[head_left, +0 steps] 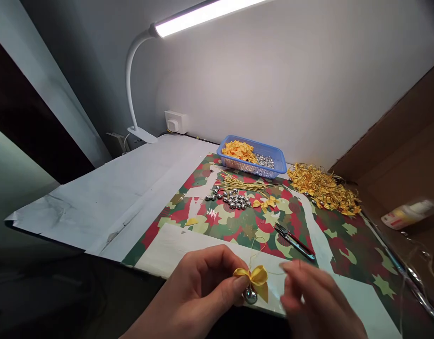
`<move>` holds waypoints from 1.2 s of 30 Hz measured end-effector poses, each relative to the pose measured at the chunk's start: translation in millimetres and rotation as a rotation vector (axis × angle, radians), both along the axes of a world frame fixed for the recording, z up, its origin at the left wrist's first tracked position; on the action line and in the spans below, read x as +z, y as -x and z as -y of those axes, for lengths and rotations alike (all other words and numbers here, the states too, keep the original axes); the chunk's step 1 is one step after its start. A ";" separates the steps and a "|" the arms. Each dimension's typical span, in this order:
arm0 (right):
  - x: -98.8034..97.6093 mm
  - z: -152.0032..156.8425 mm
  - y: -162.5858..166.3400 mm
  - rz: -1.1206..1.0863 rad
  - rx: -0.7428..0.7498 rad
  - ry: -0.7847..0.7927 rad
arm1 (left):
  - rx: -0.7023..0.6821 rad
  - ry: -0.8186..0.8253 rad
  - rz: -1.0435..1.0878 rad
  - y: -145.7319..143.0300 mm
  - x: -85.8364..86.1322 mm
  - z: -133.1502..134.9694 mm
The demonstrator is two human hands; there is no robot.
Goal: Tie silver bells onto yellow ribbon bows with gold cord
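Between the thumb and fingers of my left hand (213, 287) is a yellow ribbon bow (259, 275), pinched near its middle. A shiny silver bell (250, 295) hangs just under the bow's knot. Thin gold cord (261, 244) loops up from the knot, and another strand stretches right toward my other hand. My right hand (315, 292), slightly blurred, is closed with its thumb and fingertips pinched at that strand's end. Beyond it, thread snips (295, 241) with dark blades lie on the camouflage-patterned sheet (234, 230).
A blue basket (278, 160) holds yellow bows and silver bells. Gold cords (243, 182), loose bells (234, 200) and a few bows (266, 203) lie before it. At right are a heap of yellow bows with cords (323, 188) and a white bottle (409, 214). A lamp (130, 80) stands left.
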State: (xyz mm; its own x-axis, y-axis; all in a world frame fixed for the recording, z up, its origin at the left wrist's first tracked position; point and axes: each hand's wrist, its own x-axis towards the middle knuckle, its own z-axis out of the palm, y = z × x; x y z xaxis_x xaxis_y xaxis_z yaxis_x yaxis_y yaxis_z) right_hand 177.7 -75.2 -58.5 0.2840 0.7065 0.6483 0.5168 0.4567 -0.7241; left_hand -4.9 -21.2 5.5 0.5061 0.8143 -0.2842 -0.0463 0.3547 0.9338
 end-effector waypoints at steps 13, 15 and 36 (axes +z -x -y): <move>17.6 -33.2 -12.9 -0.184 0.704 0.555 | 0.034 -0.041 0.011 6.6 1.7 -1.7; 15.4 -32.9 -11.3 -0.143 0.622 0.493 | 0.052 -0.046 -0.002 5.9 0.1 -2.8; 23.4 -32.7 -10.5 -0.053 0.621 0.628 | 0.080 -0.125 -0.068 6.0 -9.7 -0.6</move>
